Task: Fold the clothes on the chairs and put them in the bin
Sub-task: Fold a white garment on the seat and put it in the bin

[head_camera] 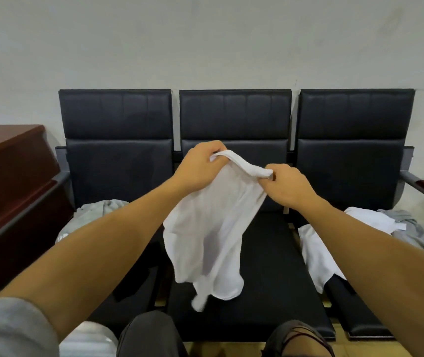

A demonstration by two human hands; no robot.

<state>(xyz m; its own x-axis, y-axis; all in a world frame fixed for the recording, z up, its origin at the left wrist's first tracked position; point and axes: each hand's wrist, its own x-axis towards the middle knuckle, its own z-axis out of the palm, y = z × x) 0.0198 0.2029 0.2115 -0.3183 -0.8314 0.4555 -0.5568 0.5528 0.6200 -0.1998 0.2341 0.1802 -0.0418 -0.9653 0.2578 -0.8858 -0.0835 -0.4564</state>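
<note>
Both hands' fingers (207, 161) pinch a white garment (211, 228) above black chairs (265, 266) against a pale wall (205, 42).

Black three-seat bench (270, 266): grey garment (95, 212) left seat, white clothes (316, 251) right seat.

white shirt (211, 228), black chairs (235, 117)

light is soft, even and slightly dim, no hard shadows. faint sheen on the black chairs (235, 117). wide-angle bends the forearms and frame edges outward. motion blur on the hanging shirt (211, 235) hem. corners soft, wall (205, 39) looks smeared, low detail.
</note>
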